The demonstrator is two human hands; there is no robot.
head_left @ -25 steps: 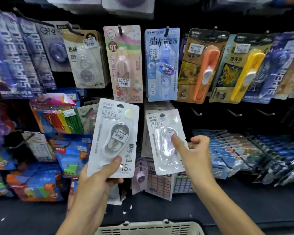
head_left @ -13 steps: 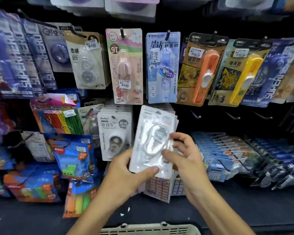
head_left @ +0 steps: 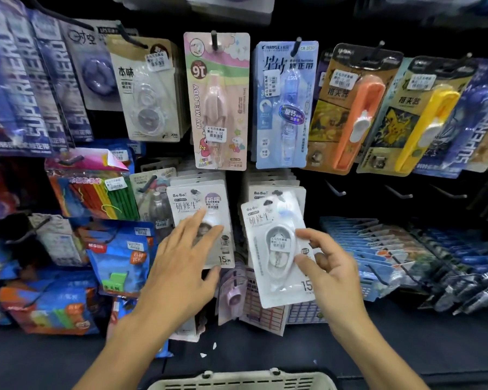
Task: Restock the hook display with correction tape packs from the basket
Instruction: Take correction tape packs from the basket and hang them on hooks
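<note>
A white correction tape pack [head_left: 276, 254] is pinched in my right hand [head_left: 328, 273], thumb on its clear blister. It is held tilted in front of a hook stack of the same white packs [head_left: 276, 190]. My left hand [head_left: 185, 267] is spread with straight fingers, its fingertips on the front pack of the left stack of white packs [head_left: 200, 198]. Only the rim of the beige basket [head_left: 243, 380] shows at the bottom edge.
The row above carries a pink pack [head_left: 219, 102], a blue pack [head_left: 285, 105], an orange pack [head_left: 352, 108] and a yellow pack [head_left: 423, 116]. Bare hooks [head_left: 335, 190] stick out to the right. Blue packs [head_left: 358, 243] lie lower right, coloured bags [head_left: 96, 192] hang left.
My left hand let go of the pack and moved left onto the left stack. My right hand now holds the pack alone, turned face forward before the right stack.
</note>
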